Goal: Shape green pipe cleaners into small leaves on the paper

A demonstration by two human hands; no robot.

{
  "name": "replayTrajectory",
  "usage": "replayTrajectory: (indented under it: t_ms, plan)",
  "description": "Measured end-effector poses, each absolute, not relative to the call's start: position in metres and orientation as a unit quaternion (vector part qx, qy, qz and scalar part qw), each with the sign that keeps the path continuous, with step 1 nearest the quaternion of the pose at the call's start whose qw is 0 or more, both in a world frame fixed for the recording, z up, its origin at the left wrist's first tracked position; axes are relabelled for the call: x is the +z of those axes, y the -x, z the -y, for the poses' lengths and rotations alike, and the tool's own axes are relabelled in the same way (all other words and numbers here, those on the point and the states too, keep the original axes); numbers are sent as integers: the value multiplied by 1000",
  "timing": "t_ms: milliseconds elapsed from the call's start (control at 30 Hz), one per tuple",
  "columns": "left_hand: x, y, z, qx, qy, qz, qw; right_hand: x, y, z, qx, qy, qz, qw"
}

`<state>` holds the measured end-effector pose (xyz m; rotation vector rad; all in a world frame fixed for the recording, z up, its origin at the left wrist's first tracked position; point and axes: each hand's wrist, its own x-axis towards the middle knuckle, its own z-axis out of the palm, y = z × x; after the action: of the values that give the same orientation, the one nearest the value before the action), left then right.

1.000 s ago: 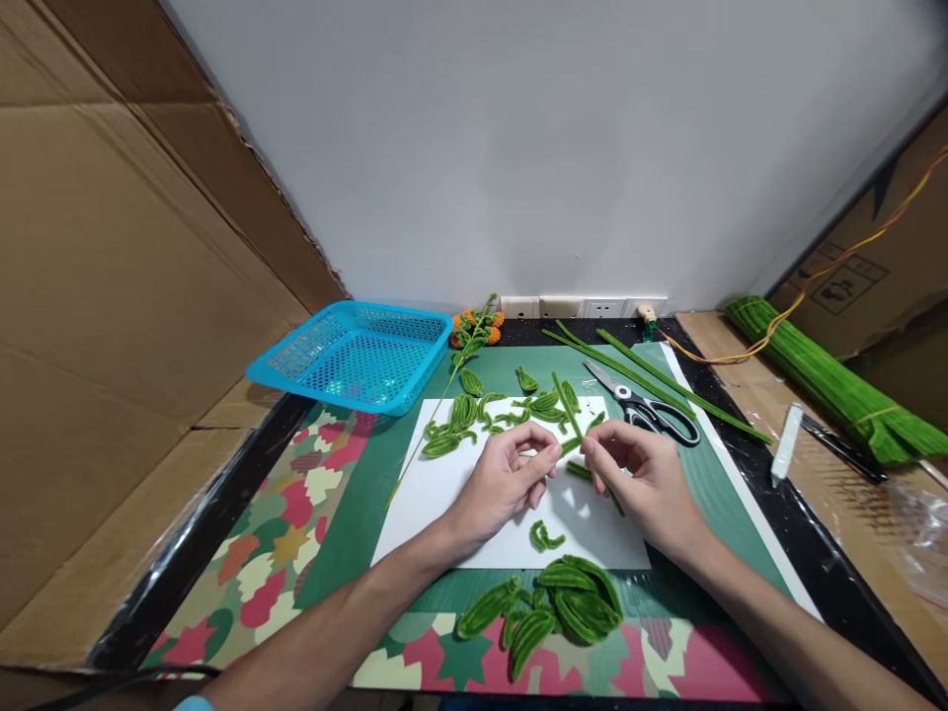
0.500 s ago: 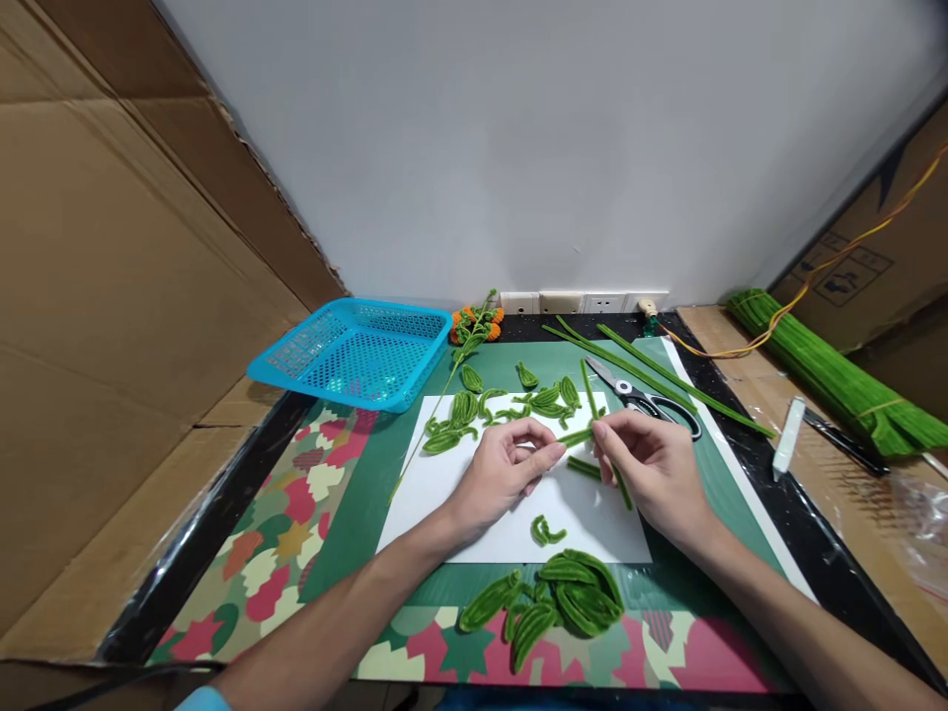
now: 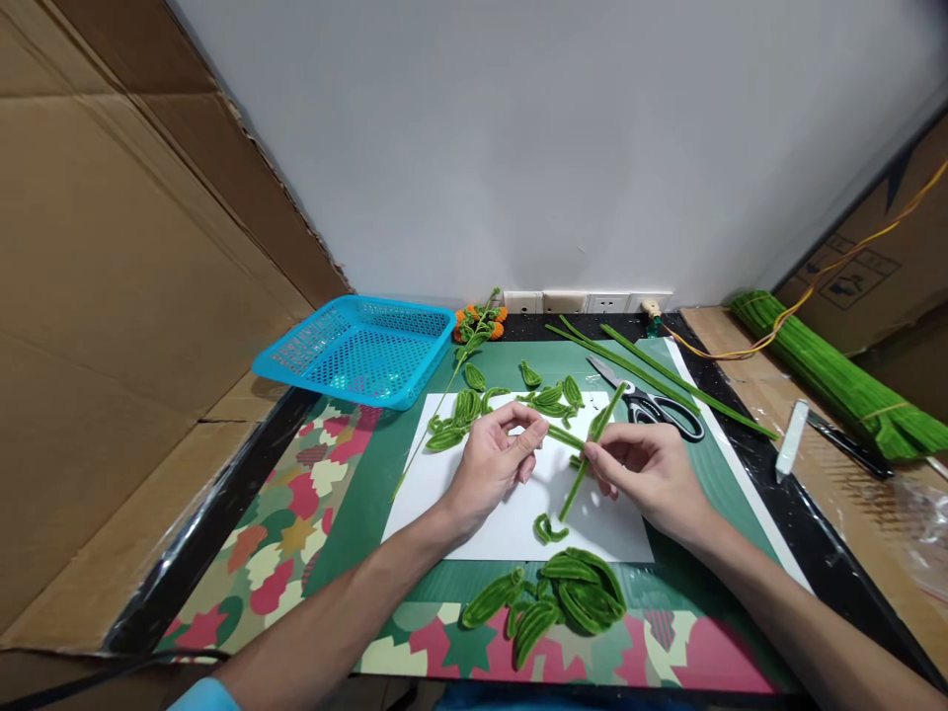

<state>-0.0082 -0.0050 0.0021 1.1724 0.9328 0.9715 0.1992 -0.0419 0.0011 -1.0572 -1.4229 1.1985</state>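
Note:
My left hand [image 3: 495, 462] pinches one end of a green pipe cleaner [image 3: 585, 452] over a white sheet [image 3: 444, 494]. My right hand [image 3: 643, 472] grips the same pipe cleaner, which is bent at the pinch, with its long part slanting from upper right to lower left. A small curled green piece [image 3: 546, 530] lies on the sheet just below my hands. Several finished green leaf shapes [image 3: 552, 400] lie at the sheet's far edge, and a bigger pile [image 3: 555, 604] lies at the near edge.
A blue mesh basket [image 3: 355, 348] stands at the back left. Scissors [image 3: 652, 405] and long green stems [image 3: 652, 375] lie to the right. A flower stalk with orange blooms [image 3: 474, 331] lies at the back. A pipe-cleaner bundle [image 3: 836, 385] rests far right. Cardboard walls stand on both sides.
My right hand has swung the long part of the pipe cleaner from pointing away to slanting down-left. My left hand's pinch has shifted slightly left and up.

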Motion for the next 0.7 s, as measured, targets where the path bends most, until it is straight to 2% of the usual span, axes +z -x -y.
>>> replayTrajectory:
  t_ms: [167, 267, 400, 700]
  plan:
    - [3, 8, 10, 355, -543, -394, 651, 1, -200, 38, 444, 446, 505, 590]
    - [2, 8, 18, 304, -619, -394, 607, -2, -202, 35, 458, 424, 465, 628]
    - [-1, 7, 25, 262, -672, -384, 577, -7, -200, 35, 472, 421, 440, 637]
    - [-1, 8, 26, 291, -679, -376, 559, -14, -199, 32, 503, 440, 445, 596]
